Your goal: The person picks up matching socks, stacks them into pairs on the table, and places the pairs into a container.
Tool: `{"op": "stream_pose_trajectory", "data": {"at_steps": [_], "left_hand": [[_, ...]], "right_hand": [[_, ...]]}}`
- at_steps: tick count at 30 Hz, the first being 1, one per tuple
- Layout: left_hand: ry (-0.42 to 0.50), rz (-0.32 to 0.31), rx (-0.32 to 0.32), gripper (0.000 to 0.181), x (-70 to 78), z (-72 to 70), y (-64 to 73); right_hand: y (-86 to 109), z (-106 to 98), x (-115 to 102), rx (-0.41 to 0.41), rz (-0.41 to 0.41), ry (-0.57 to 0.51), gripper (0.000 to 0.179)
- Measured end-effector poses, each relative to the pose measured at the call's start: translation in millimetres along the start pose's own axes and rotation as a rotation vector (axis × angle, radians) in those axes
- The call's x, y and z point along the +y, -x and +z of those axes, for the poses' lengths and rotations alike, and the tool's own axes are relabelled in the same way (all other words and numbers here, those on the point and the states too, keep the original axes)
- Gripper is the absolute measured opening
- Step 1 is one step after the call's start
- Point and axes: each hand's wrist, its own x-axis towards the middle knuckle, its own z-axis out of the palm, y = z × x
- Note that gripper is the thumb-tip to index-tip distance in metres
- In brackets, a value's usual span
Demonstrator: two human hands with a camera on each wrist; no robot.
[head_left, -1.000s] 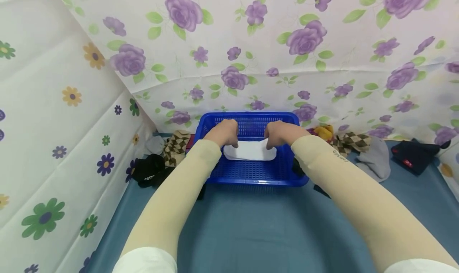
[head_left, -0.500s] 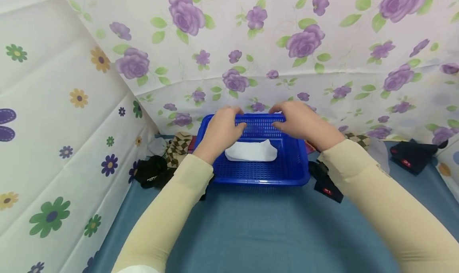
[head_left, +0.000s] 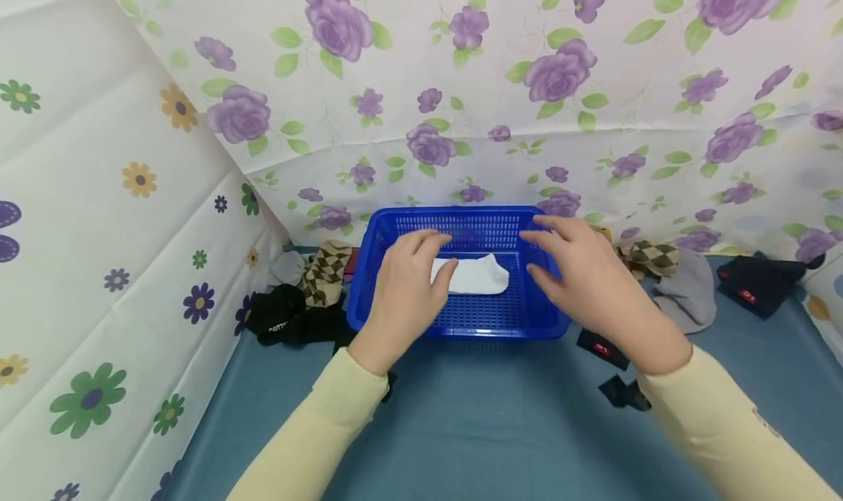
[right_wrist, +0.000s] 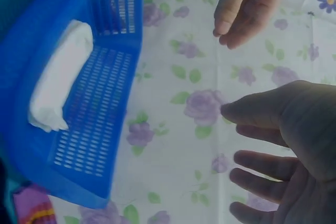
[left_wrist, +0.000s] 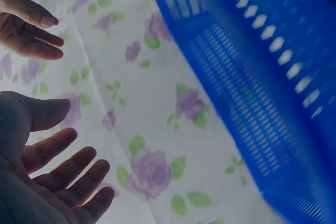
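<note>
A folded white sock [head_left: 479, 275] lies flat inside the blue plastic basket [head_left: 461, 333], slightly toward its middle. My left hand [head_left: 411, 285] hovers over the basket's left part, fingers loosely spread, hiding the sock's left end in the head view. Over the basket's right side is my right hand [head_left: 586, 281], its fingers apart and bent a little, nothing between them. In the right wrist view the same white sock [right_wrist: 63, 77] rests in the basket, apart from both hands. The left wrist view shows the left hand [left_wrist: 58, 171] with fingers extended and holding nothing.
Black socks [head_left: 283, 314] and a checkered sock [head_left: 326, 270] lie left of the basket. To its right are a grey sock [head_left: 688, 289], a brown checkered sock [head_left: 648, 258] and dark socks with red labels [head_left: 751, 285]. Flowered cloth walls [head_left: 500, 164] rise behind and at left.
Both hands have let go of the white sock, which now lies in the basket. They rose away from it, parted, and have come back nearer the person.
</note>
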Motion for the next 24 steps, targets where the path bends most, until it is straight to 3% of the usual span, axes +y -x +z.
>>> {"op": "stream_pose_trajectory", "data": {"at_steps": [3,9,12,16,18,24], "left_hand": [[-0.01,0.029,-0.023,0.031,6.3,6.8,16.1],[-0.045,0.035,-0.094,0.03,12.5,22.1,48.4],[-0.023,0.083,-0.058,0.026,14.5,29.0,62.8],[0.018,0.207,0.009,0.018,20.6,38.4,79.0],[0.031,0.247,0.008,0.016,23.9,43.9,85.9],[0.033,0.242,-0.106,0.017,25.8,56.8,100.7]], "right_hand": [[22.1,12,-1,0.062,-0.004,-0.002,0.044],[63.4,38,0,0.089,0.084,-0.031,0.049],[79.1,50,2,0.086,0.128,-0.051,0.053],[94.8,64,4,0.1,0.166,-0.071,0.06],[101.0,69,5,0.121,0.183,-0.079,0.064],[114.9,78,16,0.18,0.288,-0.098,0.074]]}}
